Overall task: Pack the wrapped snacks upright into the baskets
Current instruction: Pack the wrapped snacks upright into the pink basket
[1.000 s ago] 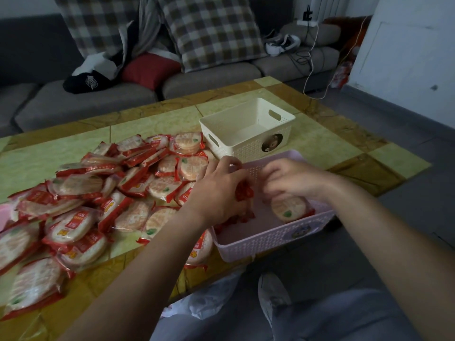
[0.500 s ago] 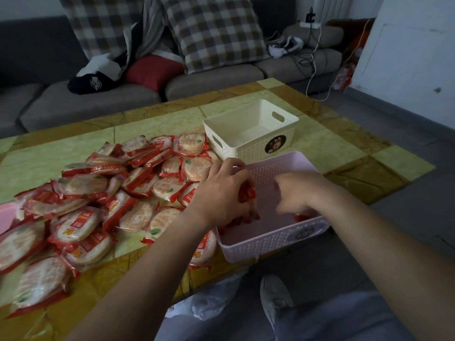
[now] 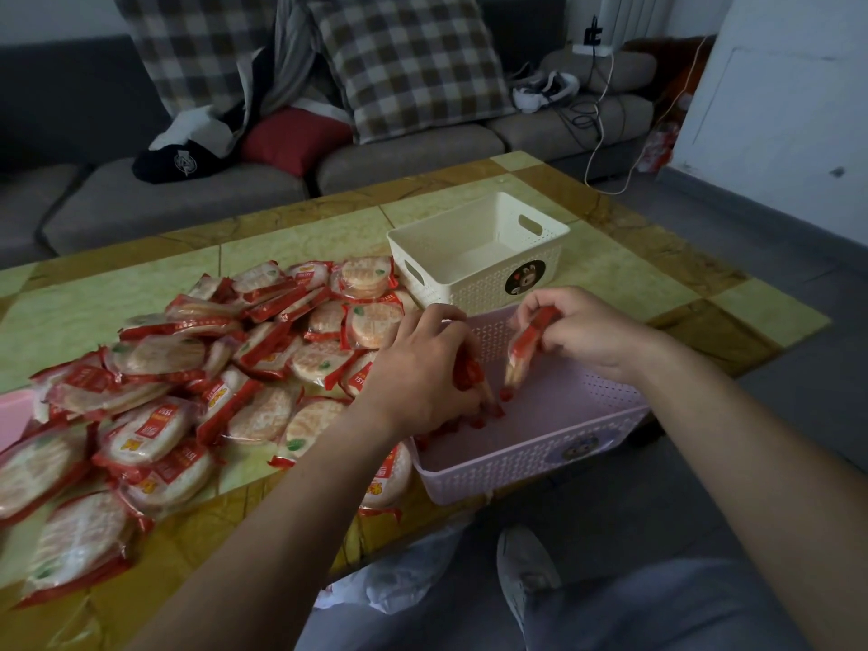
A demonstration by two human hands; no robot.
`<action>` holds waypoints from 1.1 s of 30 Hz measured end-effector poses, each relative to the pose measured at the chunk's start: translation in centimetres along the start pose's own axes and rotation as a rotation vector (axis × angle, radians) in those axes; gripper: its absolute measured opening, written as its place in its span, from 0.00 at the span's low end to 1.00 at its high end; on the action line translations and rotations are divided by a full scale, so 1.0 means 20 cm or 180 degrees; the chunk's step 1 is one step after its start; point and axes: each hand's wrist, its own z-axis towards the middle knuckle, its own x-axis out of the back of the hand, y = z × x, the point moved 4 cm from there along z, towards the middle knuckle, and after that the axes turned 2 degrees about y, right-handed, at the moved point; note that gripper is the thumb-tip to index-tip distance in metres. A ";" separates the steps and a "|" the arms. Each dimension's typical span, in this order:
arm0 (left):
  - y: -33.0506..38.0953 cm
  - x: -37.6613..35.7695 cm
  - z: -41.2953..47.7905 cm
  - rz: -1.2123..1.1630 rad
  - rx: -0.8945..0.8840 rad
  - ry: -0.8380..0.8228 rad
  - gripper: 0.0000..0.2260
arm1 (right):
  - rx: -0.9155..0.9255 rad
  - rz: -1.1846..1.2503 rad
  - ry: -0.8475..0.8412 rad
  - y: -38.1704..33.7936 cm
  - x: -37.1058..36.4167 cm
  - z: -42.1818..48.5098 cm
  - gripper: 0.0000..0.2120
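A pink basket sits at the table's near edge. My left hand presses red-wrapped snacks on edge against the basket's left inner wall; most of them are hidden behind the hand. My right hand pinches one wrapped snack by its top and holds it on edge above the basket floor, just right of the left hand's stack. A big pile of wrapped rice-cracker snacks lies flat on the table to the left. A cream basket stands just behind the pink one, with no snacks in it.
The green and brown tiled table ends just right of the baskets. A second pink object pokes in at the far left. A grey sofa with checked cushions runs behind. My shoe and a plastic bag are below the table edge.
My right hand has lifted a snack from the pink basket's floor at the right, turned it on edge and carried it left toward the stack. My left hand has stayed on its stack.
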 end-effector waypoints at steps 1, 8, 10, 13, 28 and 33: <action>0.00 0.00 0.00 0.0038 -0.0011 0.0008 0.24 | -0.0010 -0.0038 -0.0022 0.01 -0.03 0.00 0.26; 0.02 0.00 0.00 0.0291 -0.0011 0.0048 0.31 | -0.0611 -0.0750 0.0342 0.03 -0.20 0.00 0.06; 0.02 0.00 0.00 0.0408 -0.0052 0.0105 0.31 | -0.0824 -0.0552 0.0187 0.01 -0.22 -0.03 0.05; 0.04 0.00 -0.01 0.0520 -0.0092 0.0175 0.31 | -0.0701 -0.0278 0.0177 -0.02 -0.22 -0.05 0.10; -0.29 0.36 -0.28 -0.0499 0.0624 0.0691 0.06 | 0.0854 -0.1735 0.1074 -0.44 -0.28 -0.19 0.07; -0.56 0.30 -0.56 -0.0209 0.1270 0.0055 0.09 | 0.1786 -0.2011 -0.0036 -0.65 -0.73 -0.37 0.04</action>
